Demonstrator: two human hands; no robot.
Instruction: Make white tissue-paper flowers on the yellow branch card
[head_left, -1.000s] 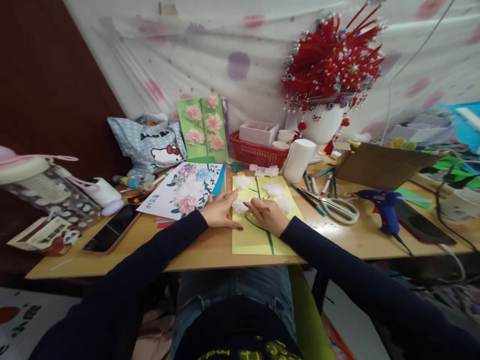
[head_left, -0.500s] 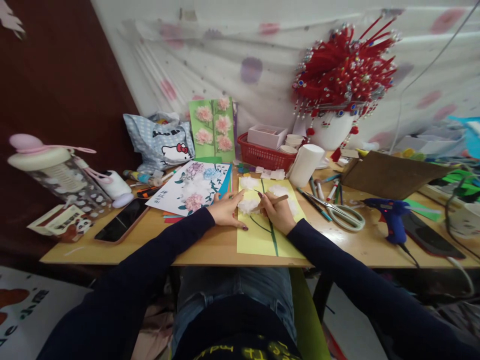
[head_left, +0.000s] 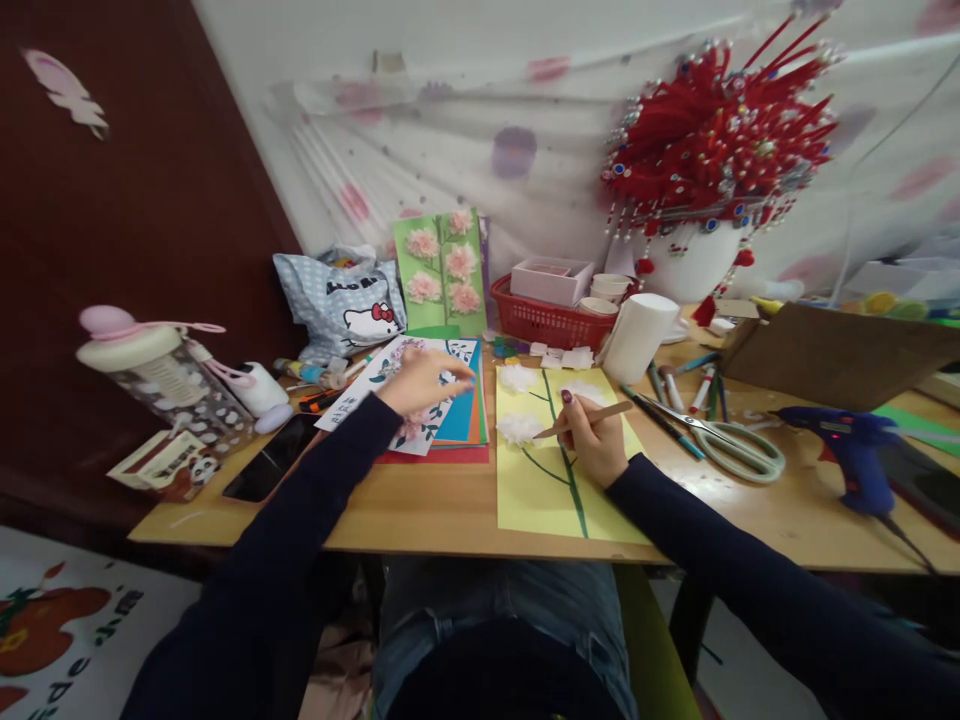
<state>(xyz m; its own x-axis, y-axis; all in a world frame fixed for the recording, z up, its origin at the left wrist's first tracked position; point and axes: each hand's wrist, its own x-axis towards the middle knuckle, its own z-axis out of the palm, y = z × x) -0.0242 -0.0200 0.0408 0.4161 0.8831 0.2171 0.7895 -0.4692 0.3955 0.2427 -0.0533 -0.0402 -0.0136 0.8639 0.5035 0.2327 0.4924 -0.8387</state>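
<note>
My right hand point(head_left: 596, 440) holds a brown pen-like stick point(head_left: 615, 411) with a pointed tip. The tip is beside a fluffy white flower point(head_left: 517, 429) on the yellow sheet point(head_left: 529, 505), which carries a green stem point(head_left: 576, 500) and other white tufts. Over the white sheet with flowers point(head_left: 341, 408) hovers my left hand point(head_left: 424, 382), slightly blurred. Its thumb and finger curve together in a pinch, and I cannot make out what is between them. Pink and purple flowers on that sheet are partly hidden by the hand. Blue, orange and red papers point(head_left: 463, 420) lie under it.
Scissors point(head_left: 739, 450), pens point(head_left: 671, 430) and a blue glue gun point(head_left: 847, 450) lie on the right. Behind are a white roll point(head_left: 641, 335), a red basket point(head_left: 547, 325) and a green flower card point(head_left: 441, 270). A phone point(head_left: 274, 458) and bottle point(head_left: 161, 375) stand left.
My left hand has lifted off the yellow sheet and moved left over the white flower sheet. My right hand still holds the stick, its tip now lower. The view has shifted slightly.
</note>
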